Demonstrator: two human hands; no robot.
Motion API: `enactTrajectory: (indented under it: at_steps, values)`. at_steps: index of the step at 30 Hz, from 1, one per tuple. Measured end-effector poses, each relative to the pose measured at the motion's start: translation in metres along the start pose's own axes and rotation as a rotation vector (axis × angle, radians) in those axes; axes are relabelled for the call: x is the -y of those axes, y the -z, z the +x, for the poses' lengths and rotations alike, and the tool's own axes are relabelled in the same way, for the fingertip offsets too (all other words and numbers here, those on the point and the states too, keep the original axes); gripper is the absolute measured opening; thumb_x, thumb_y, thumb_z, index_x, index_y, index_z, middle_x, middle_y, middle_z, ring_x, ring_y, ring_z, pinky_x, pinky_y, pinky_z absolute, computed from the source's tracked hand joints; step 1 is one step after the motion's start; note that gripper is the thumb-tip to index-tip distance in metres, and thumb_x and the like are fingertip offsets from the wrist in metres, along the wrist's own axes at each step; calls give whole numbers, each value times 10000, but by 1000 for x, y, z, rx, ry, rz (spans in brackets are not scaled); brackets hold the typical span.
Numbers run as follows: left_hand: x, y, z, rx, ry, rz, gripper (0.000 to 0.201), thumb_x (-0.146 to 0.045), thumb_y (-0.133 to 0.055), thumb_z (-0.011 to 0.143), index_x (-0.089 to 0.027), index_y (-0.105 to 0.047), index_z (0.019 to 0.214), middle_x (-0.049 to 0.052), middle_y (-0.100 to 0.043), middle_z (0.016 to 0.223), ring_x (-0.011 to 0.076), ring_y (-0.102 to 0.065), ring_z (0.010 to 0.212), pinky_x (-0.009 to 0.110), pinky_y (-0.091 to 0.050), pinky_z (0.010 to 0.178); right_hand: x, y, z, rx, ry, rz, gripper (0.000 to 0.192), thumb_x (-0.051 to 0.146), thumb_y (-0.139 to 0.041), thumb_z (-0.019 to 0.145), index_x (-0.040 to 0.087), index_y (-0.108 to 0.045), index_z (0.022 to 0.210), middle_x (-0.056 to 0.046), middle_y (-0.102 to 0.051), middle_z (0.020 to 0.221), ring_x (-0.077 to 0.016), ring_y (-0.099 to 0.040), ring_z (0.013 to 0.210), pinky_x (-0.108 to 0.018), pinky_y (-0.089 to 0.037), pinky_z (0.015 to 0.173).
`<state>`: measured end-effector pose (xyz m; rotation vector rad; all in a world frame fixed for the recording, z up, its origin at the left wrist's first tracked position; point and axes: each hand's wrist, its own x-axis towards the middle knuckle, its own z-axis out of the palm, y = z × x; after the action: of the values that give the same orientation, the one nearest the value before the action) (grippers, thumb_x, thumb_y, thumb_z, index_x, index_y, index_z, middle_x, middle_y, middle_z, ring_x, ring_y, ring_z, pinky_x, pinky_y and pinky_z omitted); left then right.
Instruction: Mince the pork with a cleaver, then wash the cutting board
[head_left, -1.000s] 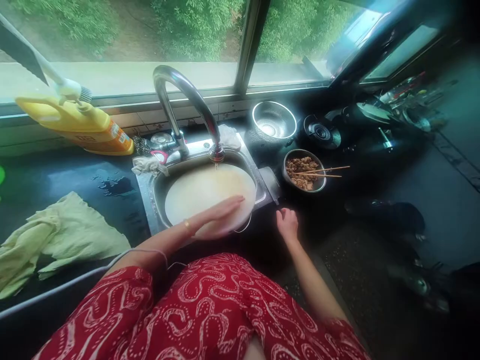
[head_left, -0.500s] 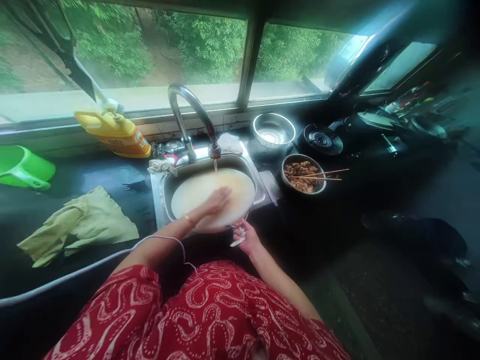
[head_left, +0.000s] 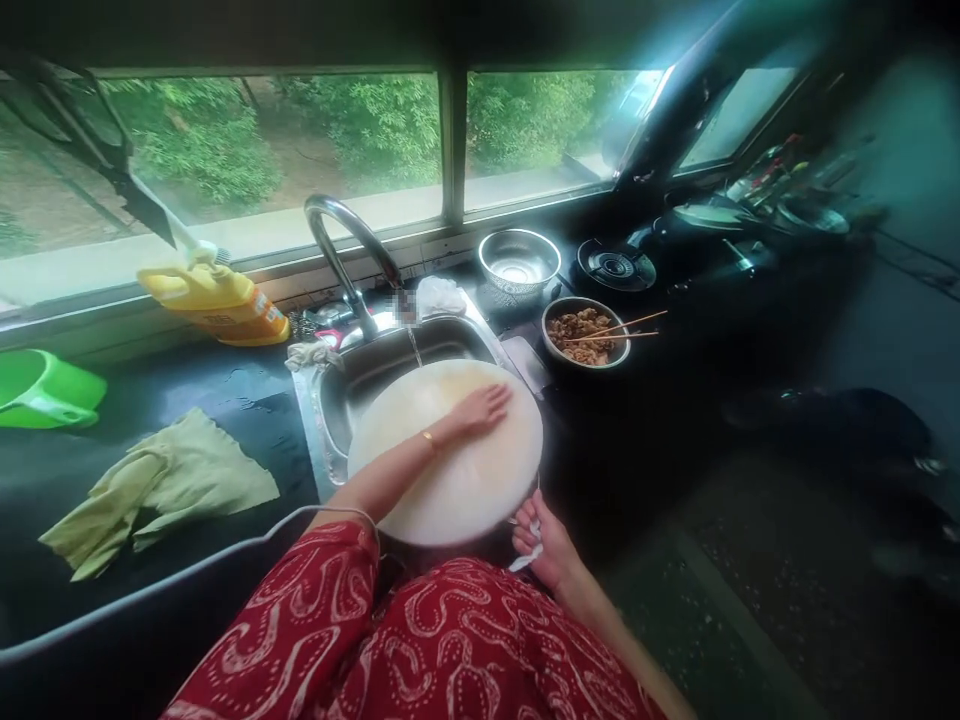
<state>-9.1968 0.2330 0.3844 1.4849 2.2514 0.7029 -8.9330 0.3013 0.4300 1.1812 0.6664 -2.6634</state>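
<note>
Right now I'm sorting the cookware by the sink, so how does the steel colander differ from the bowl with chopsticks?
The steel colander looks empty, while the bowl holds browned food. The colander's rim is bare; a pair of chopsticks lies across the bowl. The colander sits closer to the window, the bowl nearer the person. Both are round, metal and upright on the dark counter, right of the sink.

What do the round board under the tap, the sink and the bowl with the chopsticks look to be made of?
The round board looks like pale wood or plastic, matte and wet; which one is hard to tell. The sink appears to be stainless steel, grey with bright reflections on its rim. The bowl also seems metal, with a shiny thin rim. The chopsticks look like light wood or bamboo.
</note>
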Motion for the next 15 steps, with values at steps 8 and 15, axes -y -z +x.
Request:
enactTrajectory:
  at_steps: [8, 15]
  values:
    - [125, 50, -62, -265, 654, -103, 495, -412, -348, 929, -121, -545, 1276, 164, -471, 1408, 262, -354, 1368, 414, -232, 1138, -11, -4, -4, -116, 29, 157, 419, 441, -616, 839, 199, -345, 631, 94, -358, 480, -13, -200, 320, -142, -152, 329]
    - [151, 92, -152, -287, 1059, -143, 401, -390, -417, 905, -81, -671, 881, 217, -668, 1069, 393, -532, 1166, 509, -365, 992, -25, -7, 0, -119, 52, 173, 373, 417, -618, 844, 200, -386, 650, 85, -383, 502, -19, -233, 330, -143, -186, 329]
